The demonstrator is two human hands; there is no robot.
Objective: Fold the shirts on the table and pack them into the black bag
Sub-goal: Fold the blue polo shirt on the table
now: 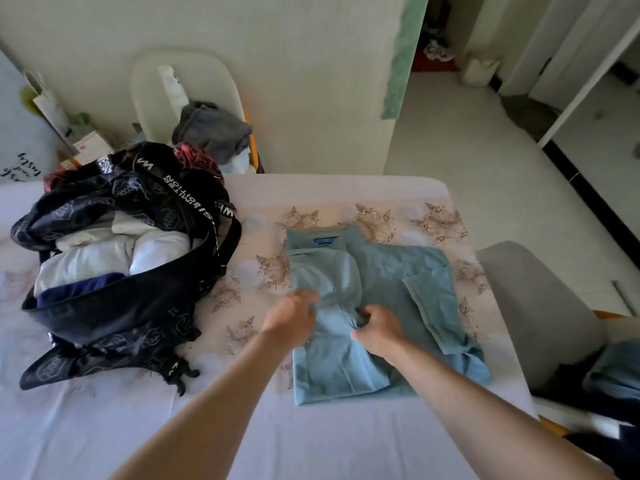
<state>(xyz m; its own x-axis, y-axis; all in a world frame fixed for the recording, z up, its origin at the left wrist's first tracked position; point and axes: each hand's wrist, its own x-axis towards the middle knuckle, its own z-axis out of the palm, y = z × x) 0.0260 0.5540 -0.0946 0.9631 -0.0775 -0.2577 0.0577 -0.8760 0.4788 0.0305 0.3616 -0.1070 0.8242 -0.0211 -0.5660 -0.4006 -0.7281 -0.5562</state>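
The right hand (379,329) pinches a bunch of cloth at the middle of the shirt (388,271), fingers curled into the fold. Just left of it, the left hand (293,315) lies on the shirt's folded-over left panel; it is blurred, so I cannot tell whether it grips or only presses. The pale blue-green shirt lies flat on the right half of the table (311,438), collar at the far end, one sleeve (433,306) turned in on the right. A blue label (325,241) sits inside the collar, its print too small to read. The black bag (114,317) stands open on the left of the table, apart from the shirt, with white clothes (104,251) inside. Its strap (188,192) reads "LIMITED EDITION".
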